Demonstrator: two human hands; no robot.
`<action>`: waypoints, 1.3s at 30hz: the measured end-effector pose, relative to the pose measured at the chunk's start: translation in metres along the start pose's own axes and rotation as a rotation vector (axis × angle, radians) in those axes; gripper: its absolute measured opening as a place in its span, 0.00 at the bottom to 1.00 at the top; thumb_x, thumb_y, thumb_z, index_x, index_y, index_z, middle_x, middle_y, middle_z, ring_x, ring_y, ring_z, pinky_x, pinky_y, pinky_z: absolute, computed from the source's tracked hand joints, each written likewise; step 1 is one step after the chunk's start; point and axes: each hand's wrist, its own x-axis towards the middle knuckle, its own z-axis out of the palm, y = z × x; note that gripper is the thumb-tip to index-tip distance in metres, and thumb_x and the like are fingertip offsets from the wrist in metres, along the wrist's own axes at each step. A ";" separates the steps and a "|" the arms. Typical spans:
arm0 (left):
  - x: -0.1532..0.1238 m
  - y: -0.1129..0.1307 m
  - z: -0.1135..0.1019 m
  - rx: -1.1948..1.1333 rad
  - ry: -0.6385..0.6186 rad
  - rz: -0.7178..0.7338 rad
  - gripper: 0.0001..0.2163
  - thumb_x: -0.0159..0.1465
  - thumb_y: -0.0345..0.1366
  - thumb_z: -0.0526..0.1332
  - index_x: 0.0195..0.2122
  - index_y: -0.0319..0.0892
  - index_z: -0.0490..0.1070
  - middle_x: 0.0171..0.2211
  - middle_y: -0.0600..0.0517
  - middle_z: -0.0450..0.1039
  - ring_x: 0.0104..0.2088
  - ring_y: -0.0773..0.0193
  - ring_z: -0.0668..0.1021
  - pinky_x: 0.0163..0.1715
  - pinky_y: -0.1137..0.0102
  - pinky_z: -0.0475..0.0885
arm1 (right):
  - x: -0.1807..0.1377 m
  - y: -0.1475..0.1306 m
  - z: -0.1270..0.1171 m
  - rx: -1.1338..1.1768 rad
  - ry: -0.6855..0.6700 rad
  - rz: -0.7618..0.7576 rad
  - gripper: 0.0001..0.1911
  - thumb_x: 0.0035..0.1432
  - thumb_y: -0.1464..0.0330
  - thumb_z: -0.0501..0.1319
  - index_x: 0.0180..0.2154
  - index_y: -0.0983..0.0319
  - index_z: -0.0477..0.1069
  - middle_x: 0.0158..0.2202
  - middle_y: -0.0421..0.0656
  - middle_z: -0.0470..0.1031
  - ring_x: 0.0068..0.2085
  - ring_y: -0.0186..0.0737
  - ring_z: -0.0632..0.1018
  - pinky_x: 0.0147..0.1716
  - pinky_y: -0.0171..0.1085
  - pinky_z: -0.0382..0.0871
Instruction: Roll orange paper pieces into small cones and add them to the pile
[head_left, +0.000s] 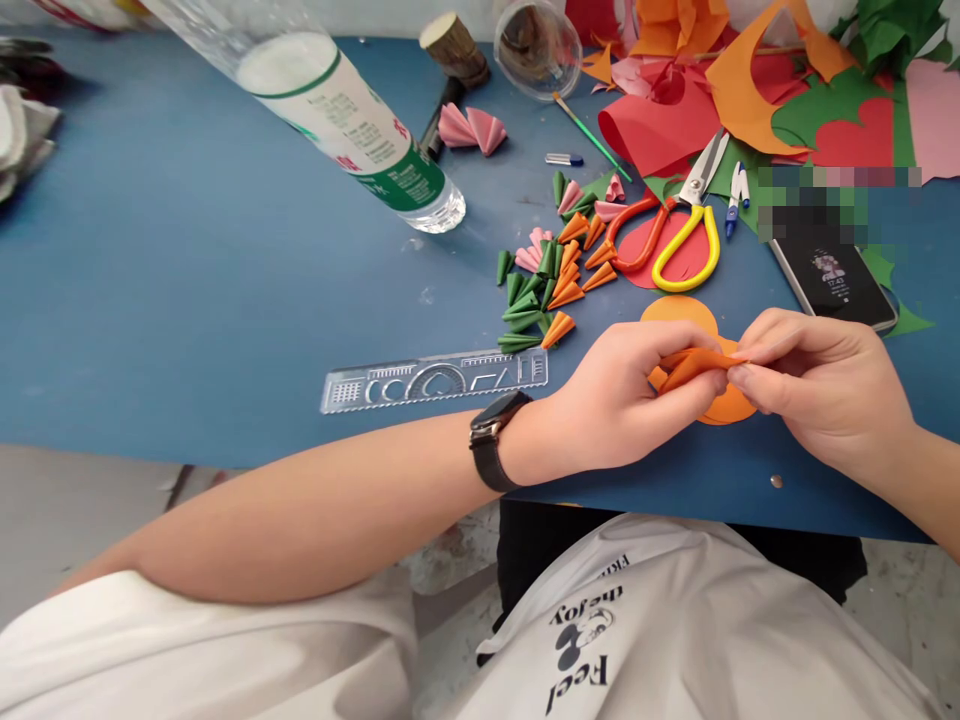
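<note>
Head: orange paper (696, 367) partly behind hands (616, 402) (821, 385)

Bright, even light fills the view, with soft shadows on the bench (187, 280). The bottle (352, 120) at eleven o'clock bends and blurs. A pixelated patch sits at two o'clock.

Blue table (187, 300) over a pale, stained concrete floor (75, 500) in soft even light

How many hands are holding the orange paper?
2. The left hand pinches the orange paper from the left; the right hand pinches its other end, over the blue table.
</note>
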 end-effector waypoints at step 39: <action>0.003 -0.001 -0.003 -0.265 -0.026 -0.335 0.19 0.67 0.53 0.76 0.37 0.40 0.80 0.31 0.50 0.81 0.30 0.64 0.78 0.28 0.71 0.71 | -0.005 -0.006 0.000 -0.197 0.010 -0.109 0.04 0.64 0.64 0.78 0.35 0.52 0.87 0.35 0.41 0.83 0.26 0.35 0.75 0.25 0.39 0.77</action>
